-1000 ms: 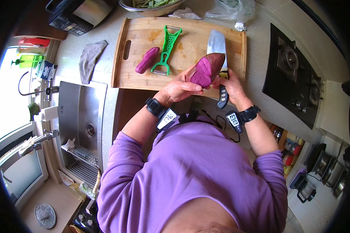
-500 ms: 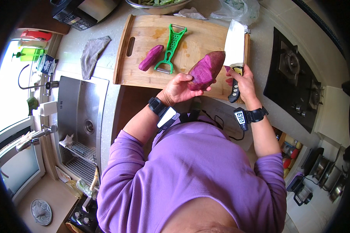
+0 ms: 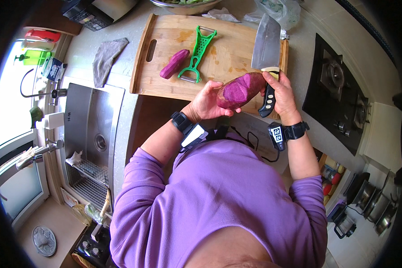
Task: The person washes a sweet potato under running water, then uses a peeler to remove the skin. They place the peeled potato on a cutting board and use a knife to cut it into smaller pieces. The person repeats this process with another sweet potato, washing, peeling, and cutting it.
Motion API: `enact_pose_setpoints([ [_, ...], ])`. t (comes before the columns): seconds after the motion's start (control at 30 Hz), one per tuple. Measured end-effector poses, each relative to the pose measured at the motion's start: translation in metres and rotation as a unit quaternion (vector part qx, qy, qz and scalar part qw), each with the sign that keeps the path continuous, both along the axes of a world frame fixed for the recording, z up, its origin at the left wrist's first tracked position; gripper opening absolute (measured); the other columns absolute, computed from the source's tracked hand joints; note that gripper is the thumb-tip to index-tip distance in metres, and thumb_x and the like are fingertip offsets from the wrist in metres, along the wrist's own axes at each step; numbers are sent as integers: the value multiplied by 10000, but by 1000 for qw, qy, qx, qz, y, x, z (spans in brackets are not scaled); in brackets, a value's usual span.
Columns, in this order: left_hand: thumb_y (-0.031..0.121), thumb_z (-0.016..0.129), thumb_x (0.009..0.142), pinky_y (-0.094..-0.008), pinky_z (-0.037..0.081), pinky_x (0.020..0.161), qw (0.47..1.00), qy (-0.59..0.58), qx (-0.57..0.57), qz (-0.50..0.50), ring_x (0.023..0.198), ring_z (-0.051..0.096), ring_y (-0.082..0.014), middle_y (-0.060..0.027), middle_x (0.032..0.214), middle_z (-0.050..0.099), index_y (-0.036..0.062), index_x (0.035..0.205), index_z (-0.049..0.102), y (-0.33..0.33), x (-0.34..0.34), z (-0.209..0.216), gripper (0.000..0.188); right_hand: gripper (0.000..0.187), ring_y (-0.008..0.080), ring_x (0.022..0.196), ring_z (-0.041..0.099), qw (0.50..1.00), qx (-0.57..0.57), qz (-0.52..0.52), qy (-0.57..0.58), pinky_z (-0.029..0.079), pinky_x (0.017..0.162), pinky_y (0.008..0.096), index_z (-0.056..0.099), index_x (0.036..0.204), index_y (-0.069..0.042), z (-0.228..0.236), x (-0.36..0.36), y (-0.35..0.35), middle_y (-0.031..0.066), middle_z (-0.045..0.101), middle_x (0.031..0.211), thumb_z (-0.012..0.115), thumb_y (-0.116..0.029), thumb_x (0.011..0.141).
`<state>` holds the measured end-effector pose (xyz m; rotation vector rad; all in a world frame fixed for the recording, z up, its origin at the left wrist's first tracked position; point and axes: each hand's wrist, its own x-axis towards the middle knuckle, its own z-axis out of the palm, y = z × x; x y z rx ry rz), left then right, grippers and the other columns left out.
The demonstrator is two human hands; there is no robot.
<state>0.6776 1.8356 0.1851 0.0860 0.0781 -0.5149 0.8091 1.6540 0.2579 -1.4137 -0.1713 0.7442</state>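
Note:
A large purple sweet potato (image 3: 240,90) lies across the fingers of my left hand (image 3: 207,101), my thumb on its upper left side. Bare purple flesh faces up, while brown skin shows at its ends. My right hand (image 3: 282,94) is closed around the black handle of a cleaver (image 3: 266,44), its broad blade pointing away from me over the board's right end. The right fingertips meet the sweet potato's right tip. On the wooden cutting board (image 3: 174,33) rest a smaller peeled purple sweet potato (image 3: 174,64) and a green peeler (image 3: 198,53).
Left of the board are a grey cloth (image 3: 108,60) and a steel sink (image 3: 82,116). A black gas hob (image 3: 332,89) is set into the counter at right. Behind the board stand a metal bowl (image 3: 187,6) of greens and a plastic bag (image 3: 281,12).
The large sweet potato has turned flatter and its right tip now meets my right hand. The cleaver's blade has tilted, looking grey instead of bright white.

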Motion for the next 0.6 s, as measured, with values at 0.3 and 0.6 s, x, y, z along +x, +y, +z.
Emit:
enact_pose_setpoints([
  [0.3, 417, 412, 861, -427, 503, 758, 999, 8, -49, -13, 897, 592, -402, -194, 1127, 567, 46, 1265, 448, -1, 0, -6, 550, 291, 105, 578, 561, 1000, 14, -7, 16, 467, 502, 228, 539, 1022, -70, 0, -4, -2, 19, 586, 784, 659, -270, 847],
  [0.6, 405, 436, 855, -436, 485, 841, 997, -19, 38, 67, 953, 589, -401, -203, 1141, 577, 3, 1249, 457, 18, -4, 2, 564, 228, 112, 519, 558, 984, -153, -66, -69, 447, 451, 234, 545, 991, -31, -8, -6, -22, 67, 608, 793, 577, -232, 888],
])
